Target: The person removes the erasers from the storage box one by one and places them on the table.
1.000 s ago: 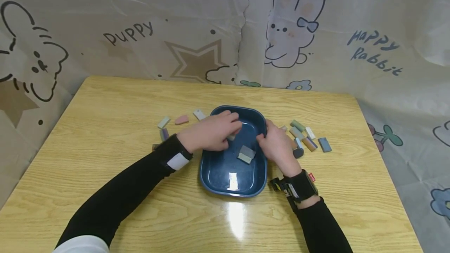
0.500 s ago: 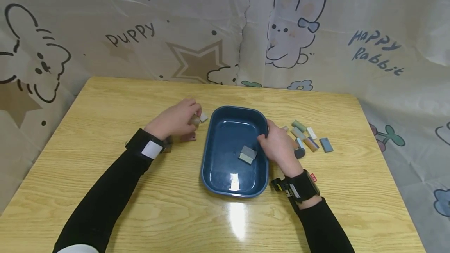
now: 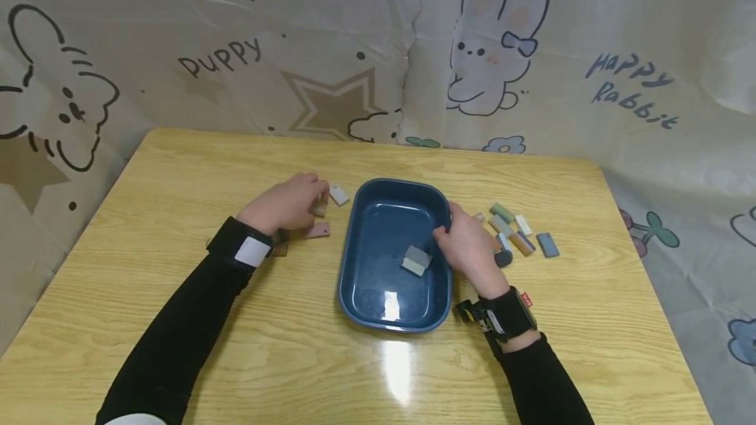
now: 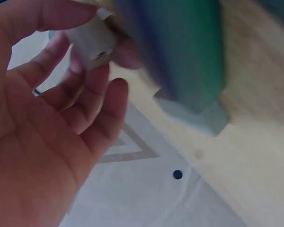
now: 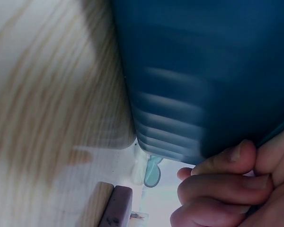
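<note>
My left hand is over the table left of the bin, fingertips pinching a small pale block. In the left wrist view, thumb and fingers hold this whitish block; a blurred purple-and-green block looms close by. Beside the hand lie a pink block and a white block. With curled fingers, my right hand grips the right rim of a dark blue bin. Inside the bin are a grey block and a pale green one, touching.
Several coloured blocks lie right of the bin, among them a green one, a white one and a blue-grey one. A brown block shows by the left wrist. Behind the wooden table hangs a printed cloth.
My left hand has moved from above the bin leftward to the table blocks. The pink block now lies nearer the table's front. My right hand stays on the rim.
</note>
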The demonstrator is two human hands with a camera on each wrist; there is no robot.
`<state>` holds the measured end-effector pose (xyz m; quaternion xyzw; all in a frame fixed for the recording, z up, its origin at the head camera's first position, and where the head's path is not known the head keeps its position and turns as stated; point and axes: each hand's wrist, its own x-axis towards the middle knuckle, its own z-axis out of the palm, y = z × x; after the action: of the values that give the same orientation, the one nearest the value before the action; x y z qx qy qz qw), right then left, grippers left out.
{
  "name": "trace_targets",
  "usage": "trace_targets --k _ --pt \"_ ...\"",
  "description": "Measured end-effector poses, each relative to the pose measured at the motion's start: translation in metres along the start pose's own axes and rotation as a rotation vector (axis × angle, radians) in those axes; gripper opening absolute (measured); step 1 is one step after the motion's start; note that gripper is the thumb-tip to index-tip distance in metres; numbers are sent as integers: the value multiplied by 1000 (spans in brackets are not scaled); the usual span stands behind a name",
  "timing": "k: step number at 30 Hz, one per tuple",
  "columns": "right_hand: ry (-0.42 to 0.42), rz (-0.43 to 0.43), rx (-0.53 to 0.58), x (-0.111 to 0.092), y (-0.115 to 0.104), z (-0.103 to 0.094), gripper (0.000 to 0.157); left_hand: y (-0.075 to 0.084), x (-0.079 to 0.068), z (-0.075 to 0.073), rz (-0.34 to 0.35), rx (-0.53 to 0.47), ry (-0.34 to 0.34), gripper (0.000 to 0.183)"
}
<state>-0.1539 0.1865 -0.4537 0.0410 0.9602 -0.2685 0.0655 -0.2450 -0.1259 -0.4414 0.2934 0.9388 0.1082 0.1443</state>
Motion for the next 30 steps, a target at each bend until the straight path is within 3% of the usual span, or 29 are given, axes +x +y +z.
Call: trace_targets --k 4,9,15,20,23,28,30 --pt "-2 2 -2 0 -1 -1 59 16 -1 -14 28 -14 48 43" --pt "-3 7 -14 -1 -1 -1 59 53 2 -30 119 28 108 29" --pt "-10 18 -19 0 -1 0 59 113 10 -43 291 100 83 22" --pt "-13 16 -37 1 1 -1 55 153 29 -45 405 128 32 18" --pt "-7 3 -37 1 2 -1 50 166 44 -32 376 105 -73 9" --pt "-1 -14 -34 0 2 0 53 172 62 0 176 62 -336 15" --pt "4 -22 -40 1 1 0 55 173 66 10 125 53 -384 17"
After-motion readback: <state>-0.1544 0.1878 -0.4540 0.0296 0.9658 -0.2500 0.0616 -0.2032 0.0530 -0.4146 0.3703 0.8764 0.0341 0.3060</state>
